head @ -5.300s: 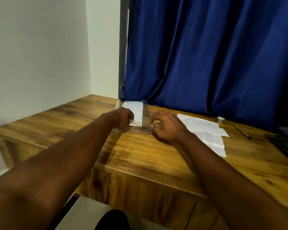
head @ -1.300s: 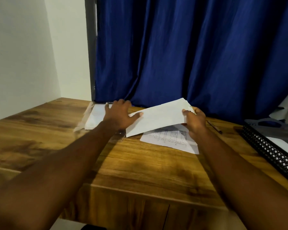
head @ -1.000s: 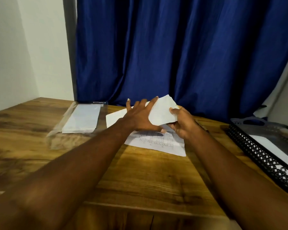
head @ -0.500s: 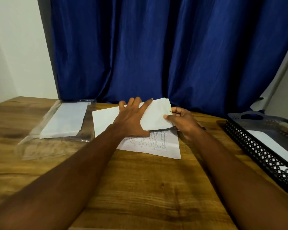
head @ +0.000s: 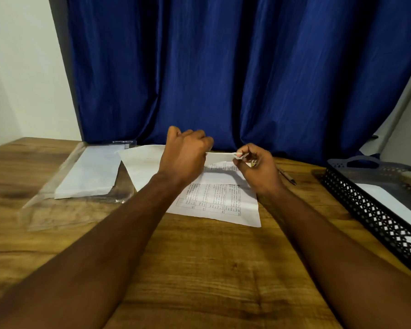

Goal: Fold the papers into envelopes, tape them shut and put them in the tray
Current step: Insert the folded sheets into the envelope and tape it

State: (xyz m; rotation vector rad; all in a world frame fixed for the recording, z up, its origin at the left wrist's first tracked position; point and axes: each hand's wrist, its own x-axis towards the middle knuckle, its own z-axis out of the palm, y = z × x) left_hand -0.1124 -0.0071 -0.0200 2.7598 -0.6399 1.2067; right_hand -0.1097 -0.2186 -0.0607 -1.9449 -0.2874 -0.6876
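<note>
Wooden desk [head: 199, 269], blue curtain behind. This is the folding step. My left hand [head: 185, 154] and right hand [head: 258, 166] both pinch the top paper [head: 140, 163], raising its folded edge between them, well left of the black tray [head: 356, 205]. A printed sheet [head: 214, 203] lies beneath. Likely next: press the fold flat, crease it, then tape. No tape visible.

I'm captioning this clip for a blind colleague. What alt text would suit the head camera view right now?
The left hand and right hand grip a partly folded paper over a printed sheet on a wooden desk. A clear sleeve of papers lies left, a black mesh tray right, a blue curtain behind.
</note>
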